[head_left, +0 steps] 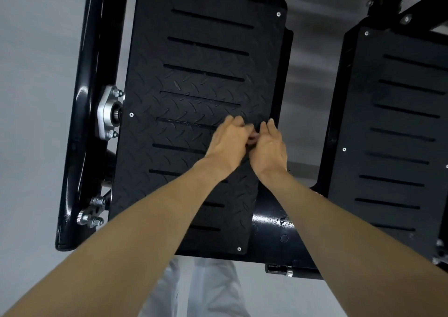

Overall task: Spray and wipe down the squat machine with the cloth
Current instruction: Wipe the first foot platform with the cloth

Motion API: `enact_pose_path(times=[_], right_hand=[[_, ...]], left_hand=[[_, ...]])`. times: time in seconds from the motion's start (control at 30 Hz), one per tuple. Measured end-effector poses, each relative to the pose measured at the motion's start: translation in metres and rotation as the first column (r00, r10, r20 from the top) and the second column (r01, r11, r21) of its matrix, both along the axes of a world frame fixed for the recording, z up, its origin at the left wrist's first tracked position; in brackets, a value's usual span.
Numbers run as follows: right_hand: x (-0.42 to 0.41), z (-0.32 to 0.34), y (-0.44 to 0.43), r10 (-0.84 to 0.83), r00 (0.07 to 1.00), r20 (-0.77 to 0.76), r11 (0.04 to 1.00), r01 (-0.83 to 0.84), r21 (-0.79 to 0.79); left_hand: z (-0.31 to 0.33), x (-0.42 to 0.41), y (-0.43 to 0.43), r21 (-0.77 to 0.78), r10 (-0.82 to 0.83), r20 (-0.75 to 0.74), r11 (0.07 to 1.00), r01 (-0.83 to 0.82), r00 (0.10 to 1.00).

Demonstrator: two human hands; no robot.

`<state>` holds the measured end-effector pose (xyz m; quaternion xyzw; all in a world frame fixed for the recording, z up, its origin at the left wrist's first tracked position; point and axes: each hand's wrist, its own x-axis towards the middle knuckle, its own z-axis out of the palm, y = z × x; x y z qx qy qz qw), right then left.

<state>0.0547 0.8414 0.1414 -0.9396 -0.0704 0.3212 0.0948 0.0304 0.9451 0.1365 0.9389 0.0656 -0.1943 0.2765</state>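
Observation:
The squat machine's left black tread-pattern foot plate (194,79) with its slots fills the middle of the view. Both of my hands meet over its lower right part. My left hand (228,142) has its fingers curled towards my right hand (269,144), and the two touch at the fingers. Something small and pinkish shows between them, but I cannot make out what it is. No cloth or spray bottle can be made out. The right foot plate (397,127) lies at the right edge.
A glossy black frame tube (80,122) runs down the left side, with a silver bearing mount (109,112) and bolts (91,217). A black cross beam (274,229) sits below the plates. Grey floor (31,74) surrounds the machine. My light trousers (194,290) show at the bottom.

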Motion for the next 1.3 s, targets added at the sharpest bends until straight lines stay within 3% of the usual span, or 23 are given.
enact_pose_path(times=[0.07,0.13,0.17,0.2,0.23,0.3,0.33,0.53,0.73,1.07,1.2,1.3], right_hand=[[0.005,0.001,0.003,0.014,1.000,-0.016,1.000,-0.014,0.010],[0.009,0.002,0.008,0.024,0.999,-0.022,0.999,-0.023,0.024],[0.012,0.002,0.011,0.034,0.999,-0.023,0.999,-0.033,0.028],[0.013,0.002,0.014,0.045,0.999,-0.027,0.999,-0.045,0.028],[0.015,0.001,0.016,0.055,0.998,-0.031,0.998,-0.054,0.022],[0.018,0.000,0.019,0.064,0.997,-0.043,0.998,-0.064,0.000],[0.019,0.000,0.020,0.063,0.997,-0.052,0.998,-0.063,-0.012],[0.019,-0.001,0.018,0.079,0.995,-0.066,0.996,-0.082,-0.047],[0.024,0.000,0.020,0.063,0.996,-0.069,0.997,-0.067,-0.043],[0.029,-0.004,0.041,0.066,0.990,-0.123,0.995,-0.074,-0.063],[0.029,-0.003,0.040,0.078,0.989,-0.127,0.994,-0.087,-0.067],[0.030,-0.003,0.037,0.077,0.989,-0.126,0.995,-0.084,-0.053]], left_hand=[[-0.003,0.013,0.013,0.037,0.103,0.079,0.994,-0.106,0.992],[-0.003,0.030,0.022,-0.102,0.314,0.093,0.947,-0.305,0.945],[-0.006,0.037,0.025,-0.104,0.294,0.122,0.954,-0.282,0.948],[-0.007,0.043,0.028,-0.066,0.218,0.124,0.975,-0.211,0.968],[-0.008,0.047,0.029,0.078,0.019,0.083,0.997,-0.025,0.996],[-0.005,0.048,0.032,0.318,-0.319,-0.017,0.897,0.307,0.948],[-0.003,0.045,0.036,0.396,-0.415,-0.033,0.829,0.393,0.909],[-0.005,0.037,0.065,0.534,-0.520,-0.076,0.699,0.475,0.851],[-0.007,0.022,0.115,0.547,-0.368,-0.210,0.724,0.420,0.906],[-0.003,-0.005,0.181,0.553,-0.145,-0.248,0.790,0.263,0.958],[-0.008,-0.015,0.153,0.560,0.106,-0.126,0.828,-0.017,0.986],[-0.012,-0.011,0.115,0.532,0.399,-0.036,0.784,-0.321,0.916]])
